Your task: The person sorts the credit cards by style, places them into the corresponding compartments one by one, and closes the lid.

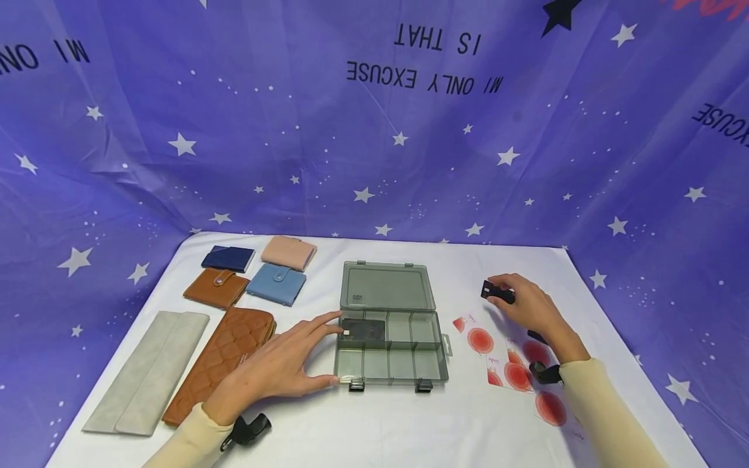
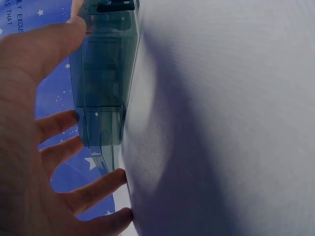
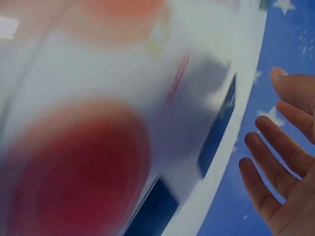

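A smoky-grey compartment box (image 1: 391, 361) lies with its lid (image 1: 386, 287) folded back, a black card (image 1: 368, 329) inside its back left part. At the box's left side is my left hand (image 1: 287, 361), fingers spread; its fingertips are by the edge and its thumb by the front left corner. My right hand (image 1: 529, 309) reaches over another black card (image 1: 489, 290), which shows between thumb and forefinger. The right wrist view shows the fingers (image 3: 278, 167) extended, apart from the dark card (image 3: 216, 130) on the table.
Cards with red circles (image 1: 517, 376) lie overlapping under the right forearm, beside one more black card (image 1: 535, 336). On the left are small wallets, among them a blue one (image 1: 277, 284), a quilted brown wallet (image 1: 216, 357) and a long grey one (image 1: 149, 370). A starry purple cloth (image 1: 363, 162) hangs behind.
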Action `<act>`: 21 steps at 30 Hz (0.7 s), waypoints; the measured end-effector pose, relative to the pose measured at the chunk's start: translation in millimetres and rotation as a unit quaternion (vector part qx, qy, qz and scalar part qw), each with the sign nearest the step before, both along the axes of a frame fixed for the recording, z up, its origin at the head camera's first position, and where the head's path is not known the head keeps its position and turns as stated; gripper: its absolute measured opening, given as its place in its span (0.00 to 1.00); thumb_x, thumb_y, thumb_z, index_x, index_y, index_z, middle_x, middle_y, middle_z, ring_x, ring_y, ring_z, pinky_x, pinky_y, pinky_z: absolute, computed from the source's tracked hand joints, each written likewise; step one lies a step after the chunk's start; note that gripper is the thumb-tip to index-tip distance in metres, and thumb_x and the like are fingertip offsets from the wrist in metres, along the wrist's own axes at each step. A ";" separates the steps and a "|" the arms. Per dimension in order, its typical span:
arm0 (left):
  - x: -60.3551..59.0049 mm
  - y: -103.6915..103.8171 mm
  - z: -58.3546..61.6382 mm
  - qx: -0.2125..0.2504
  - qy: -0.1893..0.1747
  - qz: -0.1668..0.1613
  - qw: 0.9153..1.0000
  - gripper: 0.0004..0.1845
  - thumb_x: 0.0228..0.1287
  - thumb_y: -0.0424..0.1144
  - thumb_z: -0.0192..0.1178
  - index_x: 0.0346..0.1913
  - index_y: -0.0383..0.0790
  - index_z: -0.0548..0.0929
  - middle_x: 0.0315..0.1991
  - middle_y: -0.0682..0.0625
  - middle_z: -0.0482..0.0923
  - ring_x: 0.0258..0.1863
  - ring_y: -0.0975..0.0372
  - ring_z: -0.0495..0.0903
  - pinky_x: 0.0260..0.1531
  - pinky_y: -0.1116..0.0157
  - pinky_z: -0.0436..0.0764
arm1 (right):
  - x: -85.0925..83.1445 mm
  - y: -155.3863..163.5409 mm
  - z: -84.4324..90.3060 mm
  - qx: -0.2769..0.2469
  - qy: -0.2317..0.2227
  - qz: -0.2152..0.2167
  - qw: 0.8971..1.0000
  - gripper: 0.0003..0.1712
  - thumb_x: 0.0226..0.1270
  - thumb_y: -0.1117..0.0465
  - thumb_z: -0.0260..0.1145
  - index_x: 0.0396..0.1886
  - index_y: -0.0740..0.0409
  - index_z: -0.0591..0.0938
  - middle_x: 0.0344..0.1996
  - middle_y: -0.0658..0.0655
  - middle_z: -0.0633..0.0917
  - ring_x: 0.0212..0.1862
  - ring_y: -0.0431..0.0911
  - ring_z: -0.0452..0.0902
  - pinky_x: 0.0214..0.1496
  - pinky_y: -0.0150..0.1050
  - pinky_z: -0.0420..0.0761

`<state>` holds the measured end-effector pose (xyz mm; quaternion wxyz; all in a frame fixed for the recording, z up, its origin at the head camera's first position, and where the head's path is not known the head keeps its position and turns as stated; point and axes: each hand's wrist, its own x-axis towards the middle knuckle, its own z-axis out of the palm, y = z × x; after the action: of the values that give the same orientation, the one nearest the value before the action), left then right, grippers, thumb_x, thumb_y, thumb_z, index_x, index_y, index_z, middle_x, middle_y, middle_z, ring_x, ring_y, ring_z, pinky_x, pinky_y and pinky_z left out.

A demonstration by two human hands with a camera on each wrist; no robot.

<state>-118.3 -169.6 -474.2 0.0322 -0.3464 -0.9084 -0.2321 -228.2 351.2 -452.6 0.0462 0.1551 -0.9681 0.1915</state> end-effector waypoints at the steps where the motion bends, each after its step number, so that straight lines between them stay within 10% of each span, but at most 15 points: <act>1: 0.2 -0.1 -0.2 -0.001 0.000 0.001 1.000 0.43 0.65 0.71 0.69 0.76 0.51 0.75 0.85 0.55 0.60 0.71 0.58 0.75 0.55 0.54 0.83 | -2.2 5.1 -1.4 0.003 -0.007 -0.006 1.000 0.29 0.71 0.55 0.77 0.68 0.60 0.83 0.57 0.67 0.87 0.58 0.65 0.84 0.59 0.71 0.78; 21: 0.8 0.5 -1.6 -0.007 0.002 0.009 1.000 0.43 0.65 0.74 0.66 0.76 0.53 0.76 0.84 0.55 0.61 0.71 0.58 0.76 0.51 0.54 0.83 | -7.9 57.1 -15.0 0.024 -0.095 -0.041 0.994 0.35 0.68 0.54 0.78 0.67 0.70 0.80 0.63 0.78 0.76 0.63 0.73 0.73 0.68 0.74 0.70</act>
<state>-117.5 -169.1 -475.8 0.0332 -0.3389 -0.9130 -0.2247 -236.2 408.3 -467.6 -0.0419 0.0972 -0.9779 0.1803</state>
